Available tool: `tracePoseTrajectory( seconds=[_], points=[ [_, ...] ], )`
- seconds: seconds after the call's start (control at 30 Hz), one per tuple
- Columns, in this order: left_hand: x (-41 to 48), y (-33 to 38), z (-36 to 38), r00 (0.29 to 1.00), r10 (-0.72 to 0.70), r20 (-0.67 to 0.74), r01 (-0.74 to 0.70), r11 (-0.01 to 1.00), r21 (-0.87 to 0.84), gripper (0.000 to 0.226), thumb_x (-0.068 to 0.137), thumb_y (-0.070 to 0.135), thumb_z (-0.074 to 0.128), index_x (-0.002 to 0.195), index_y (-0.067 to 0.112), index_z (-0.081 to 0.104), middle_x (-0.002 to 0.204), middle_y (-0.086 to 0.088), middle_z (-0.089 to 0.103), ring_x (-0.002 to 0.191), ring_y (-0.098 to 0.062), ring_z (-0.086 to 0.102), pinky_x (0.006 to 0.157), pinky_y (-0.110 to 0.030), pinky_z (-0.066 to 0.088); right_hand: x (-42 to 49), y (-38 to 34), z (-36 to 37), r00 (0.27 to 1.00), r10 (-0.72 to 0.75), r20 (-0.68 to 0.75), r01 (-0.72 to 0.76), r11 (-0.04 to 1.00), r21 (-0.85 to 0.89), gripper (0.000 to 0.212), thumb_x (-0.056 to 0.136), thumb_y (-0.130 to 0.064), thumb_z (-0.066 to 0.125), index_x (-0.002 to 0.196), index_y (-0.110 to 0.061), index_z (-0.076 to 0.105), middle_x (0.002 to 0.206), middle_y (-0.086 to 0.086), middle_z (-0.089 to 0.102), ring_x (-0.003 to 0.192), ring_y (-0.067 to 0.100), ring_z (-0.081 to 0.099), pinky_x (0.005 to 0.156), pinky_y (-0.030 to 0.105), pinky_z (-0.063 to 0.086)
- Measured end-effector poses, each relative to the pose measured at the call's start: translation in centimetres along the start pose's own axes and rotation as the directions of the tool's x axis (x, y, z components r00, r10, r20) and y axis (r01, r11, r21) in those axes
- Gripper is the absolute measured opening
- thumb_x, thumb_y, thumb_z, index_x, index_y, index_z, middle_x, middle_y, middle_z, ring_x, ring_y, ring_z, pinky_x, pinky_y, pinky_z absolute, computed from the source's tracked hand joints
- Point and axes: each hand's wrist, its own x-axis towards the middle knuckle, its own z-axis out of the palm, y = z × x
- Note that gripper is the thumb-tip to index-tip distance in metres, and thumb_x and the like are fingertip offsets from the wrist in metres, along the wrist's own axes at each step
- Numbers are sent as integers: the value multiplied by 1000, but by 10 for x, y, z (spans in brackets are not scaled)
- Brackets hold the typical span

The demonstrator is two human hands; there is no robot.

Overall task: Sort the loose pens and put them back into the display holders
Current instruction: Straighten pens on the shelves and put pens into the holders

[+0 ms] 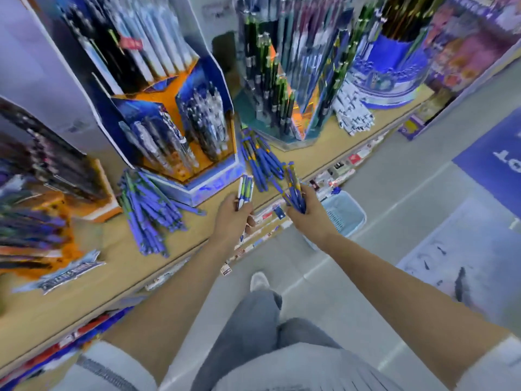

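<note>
Fingers of left hand [232, 214] round few pens [244, 189], of right hand [310, 214] round blue bundle [293, 190]

Blurred & cropped bits
At left, orange pen display [42, 198] was smeared & cut by frame edge; shelf price tags [356, 158] too small to read; lower ends of pen bundle [291, 183] hid in right hand [308, 214].

No legible text or numbers anywhere.
</note>
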Motion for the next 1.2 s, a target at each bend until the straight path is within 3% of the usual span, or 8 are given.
tracePoseTrajectory(
  seconds=[0.17, 0.3, 0.43, 0.6, 0.77, 0.93, 1.07, 1.2],
  points=[
    [26, 8, -1, 1000, -11, -18, 10, 999, -35, 9, 95, 1, 49, 92, 8, 46, 69, -11, 54, 46, -18, 51, 36, -24, 38, 53, -19, 2, 999, -5, 46, 6, 1000, -23, 39, 93, -6, 58, 127, -12, 41, 84, 7, 56, 59, 14, 49, 53, 20, 42],
    [35, 10, 0, 997, -58, -58, 55, 996, -64, 13, 94, 0, 51, 87, 11, 46, 69, -11, 54, 47, -18, 51, 38, -25, 39, 87, -30, 7, 994, -17, 104, 22, 999, -40, 44, 92, -6, 58, 131, -13, 40, 99, 15, 61, 73, 20, 57, 66, 34, 49],
    [40, 11, -1, 992, -87, -94, 76, 991, -113, 9, 93, -1, 52, 92, 8, 49, 66, -12, 53, 43, -14, 50, 38, -27, 40, 114, -41, 8, 981, -5, 192, 24, 995, -97, 46, 95, -4, 54, 135, -14, 32, 91, 4, 57, 67, 21, 56, 48, 20, 46],
    [38, 15, 6, 976, -127, -176, 98, 981, -166, 11, 92, -2, 53, 101, 1, 48, 63, -11, 52, 40, -12, 50, 36, -24, 39, 131, -40, 12, 970, -64, 236, 116, 970, -214, 44, 88, 6, 53, 125, -6, 32, 98, 4, 51, 90, 26, 55, 74, 33, 45],
    [39, 18, 14, 970, -135, -204, 100, 979, -176, 9, 91, -1, 52, 98, 3, 48, 68, -9, 55, 44, -13, 52, 37, -24, 41, 132, -32, 11, 947, -202, 248, 287, 880, -378, 36, 87, -1, 54, 122, -2, 46, 108, 11, 45, 91, 28, 44, 70, 30, 31],
    [40, 19, 17, 965, -141, -223, 103, 979, -174, 10, 91, -1, 52, 100, 3, 50, 69, -12, 55, 48, -17, 52, 38, -24, 42, 138, -33, 14, 922, -290, 258, 374, 841, -391, 36, 90, -1, 49, 126, -1, 47, 116, 16, 46, 98, 34, 47, 71, 33, 37],
    [36, 18, 13, 966, -145, -215, 106, 977, -184, 12, 92, -1, 52, 103, 5, 50, 74, -11, 56, 48, -14, 52, 39, -23, 42, 141, -38, 22, 940, -280, 196, 337, 857, -389, 53, 95, -2, 47, 145, -4, 31, 127, 17, 42, 103, 28, 49, 74, 21, 33],
    [35, 16, 6, 968, -147, -204, 112, 978, -176, 15, 92, 1, 53, 107, 5, 51, 74, -11, 57, 53, -17, 53, 41, -25, 45, 143, -40, 29, 941, -286, 183, 339, 829, -445, 65, 94, 0, 50, 151, -6, 19, 132, 21, 35, 106, 32, 48, 83, 22, 34]
  ],
)
